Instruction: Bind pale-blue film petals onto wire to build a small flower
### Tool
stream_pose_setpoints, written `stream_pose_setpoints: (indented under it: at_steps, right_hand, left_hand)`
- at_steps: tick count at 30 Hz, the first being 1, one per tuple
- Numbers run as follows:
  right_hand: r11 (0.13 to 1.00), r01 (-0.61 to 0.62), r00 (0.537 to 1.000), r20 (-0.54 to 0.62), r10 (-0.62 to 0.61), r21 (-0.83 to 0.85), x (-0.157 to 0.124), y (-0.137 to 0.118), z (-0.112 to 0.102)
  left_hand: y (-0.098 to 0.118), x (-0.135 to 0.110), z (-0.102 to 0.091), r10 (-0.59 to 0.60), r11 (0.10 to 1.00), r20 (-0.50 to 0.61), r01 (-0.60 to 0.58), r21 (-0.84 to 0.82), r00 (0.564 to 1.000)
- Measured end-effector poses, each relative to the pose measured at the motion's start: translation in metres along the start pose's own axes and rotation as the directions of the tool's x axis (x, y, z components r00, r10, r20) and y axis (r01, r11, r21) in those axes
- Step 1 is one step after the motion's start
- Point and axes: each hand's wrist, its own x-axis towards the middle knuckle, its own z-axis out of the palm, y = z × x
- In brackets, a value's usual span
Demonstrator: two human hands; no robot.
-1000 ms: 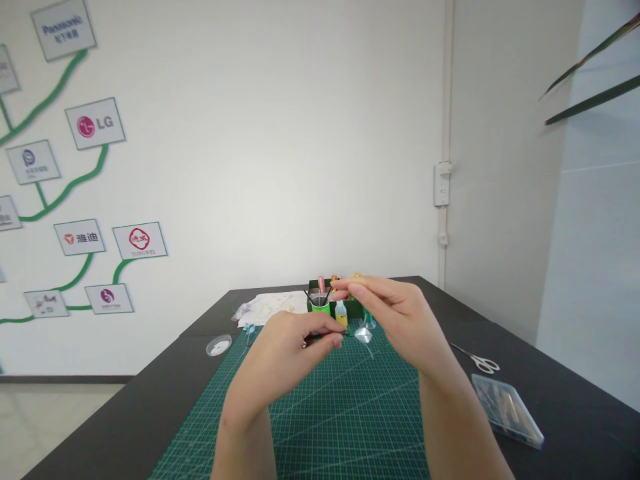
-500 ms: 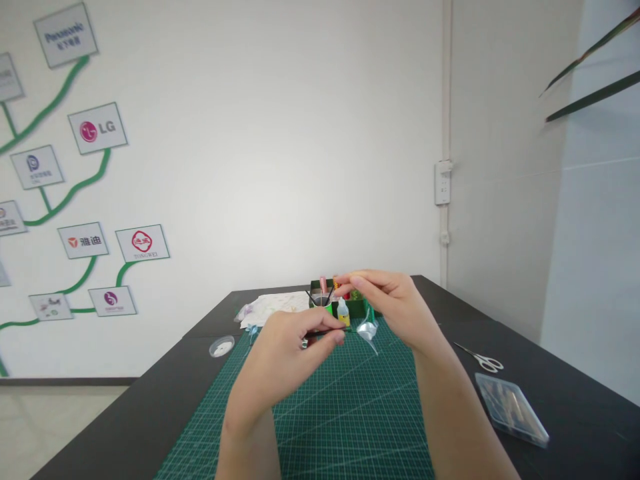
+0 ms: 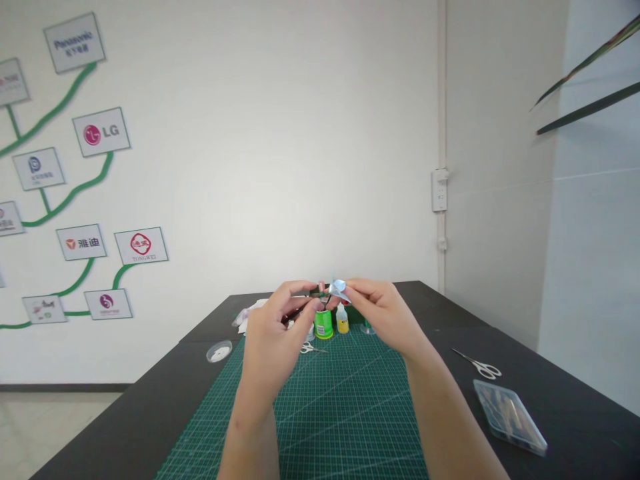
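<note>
My left hand point(image 3: 277, 327) is closed, thumb and fingers pinched on a thin dark stick-like tool point(image 3: 294, 315) that mostly hides behind the fingers. The closed fingertips of my right hand point(image 3: 383, 310) meet a shiny pale-blue petal-like piece point(image 3: 338, 288) with pointed ends. This piece is raised above the table, between the two hands. The left fingertips come close to its left side; whether they touch it I cannot tell. A little green shows by the left fingertips, too small to name.
Under my hands lies a green cutting mat point(image 3: 345, 407) on a black table point(image 3: 125, 407). Beyond stand a green can point(image 3: 324, 325) and a small glue bottle point(image 3: 343, 319). Scissors point(image 3: 483, 368) and a clear plastic case point(image 3: 510, 417) lie right; a round dish point(image 3: 219, 351) sits left.
My hands have come together at a similar height, the left rising and the right lowering. The pale-blue piece, earlier hanging lower at right, is now up at my right fingertips.
</note>
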Motion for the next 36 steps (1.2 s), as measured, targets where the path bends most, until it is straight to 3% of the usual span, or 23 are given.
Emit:
stream_pose_setpoints:
  at_steps: [14,23,28,33,36]
  right_hand:
    - [1.000,0.014,1.000,0.008,-0.014,0.016,0.006,0.004,0.007]
    - [0.986,-0.164,0.979,-0.122,0.165,0.015,0.013,0.022,0.004]
    - [0.975,-0.218,0.969,-0.106,0.222,0.042,0.018,0.033,0.000]
    - [0.953,-0.267,0.963,0.019,0.267,0.143,0.017,0.031,0.001]
    - [0.960,-0.258,0.962,-0.060,0.265,0.109,0.017,0.031,0.003]
  left_hand:
    - [-0.003,0.004,0.005,0.021,0.994,-0.010,-0.022,-0.111,1.000]
    - [-0.004,0.004,0.002,0.005,0.986,-0.031,-0.010,-0.167,0.999]
    - [-0.005,0.004,-0.001,-0.001,0.985,-0.008,0.000,-0.174,1.000]
    - [-0.005,0.004,0.001,0.006,0.984,0.068,0.006,-0.179,0.998]
    - [-0.005,0.004,0.003,0.013,0.984,0.072,0.000,-0.176,0.997]
